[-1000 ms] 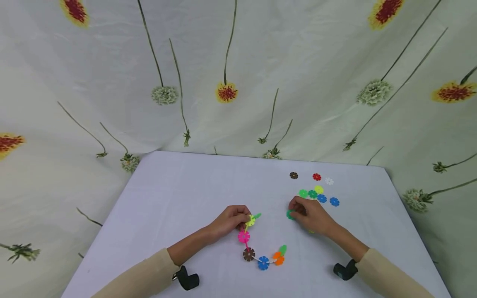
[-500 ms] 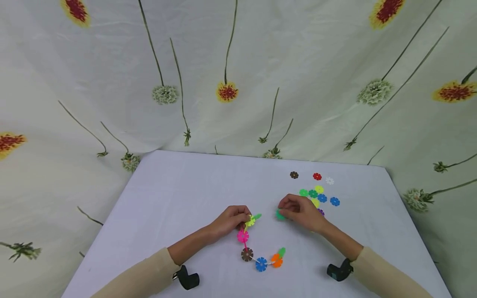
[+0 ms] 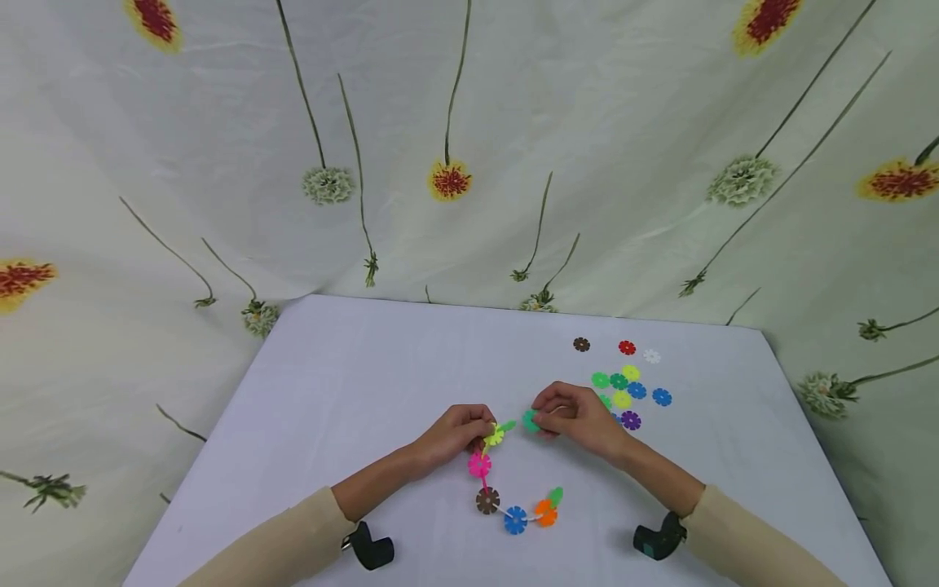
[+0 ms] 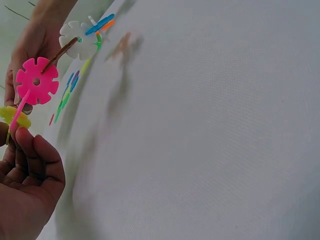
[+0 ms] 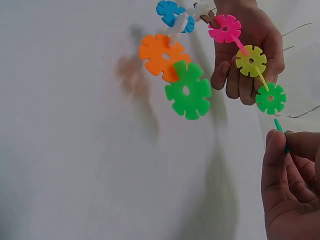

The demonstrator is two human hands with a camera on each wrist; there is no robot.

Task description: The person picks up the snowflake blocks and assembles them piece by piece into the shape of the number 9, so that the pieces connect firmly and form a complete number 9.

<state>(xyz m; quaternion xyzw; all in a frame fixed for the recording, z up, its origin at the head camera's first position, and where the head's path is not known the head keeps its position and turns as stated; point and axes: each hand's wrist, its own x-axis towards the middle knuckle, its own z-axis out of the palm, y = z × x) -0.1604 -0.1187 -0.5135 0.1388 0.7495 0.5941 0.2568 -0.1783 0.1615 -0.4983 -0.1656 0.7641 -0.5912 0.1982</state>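
My left hand (image 3: 453, 434) pinches a yellow interlocking disc (image 3: 495, 437) in a linked chain of notched, flower-shaped discs. The chain curves over the table through a pink disc (image 3: 480, 465), a brown disc (image 3: 487, 500), a blue disc (image 3: 515, 520) and an orange disc (image 3: 546, 513), with a light green disc (image 5: 188, 91) at that end. Another light green disc (image 5: 270, 99) forms the end near my left hand. Between thumb and fingers, my right hand (image 3: 583, 420) pinches a loose green disc (image 3: 531, 421). A small gap separates it from the chain's end.
Loose discs lie at the back right of the white table (image 3: 396, 350), among them a purple disc (image 3: 630, 421), a red disc (image 3: 627, 348) and a dark brown disc (image 3: 581, 344). A flower-patterned cloth (image 3: 631, 122) hangs behind.
The right hand has carried the green disc leftward to near the chain's end, uncovering the purple disc and others behind it. My left hand has stayed almost still.
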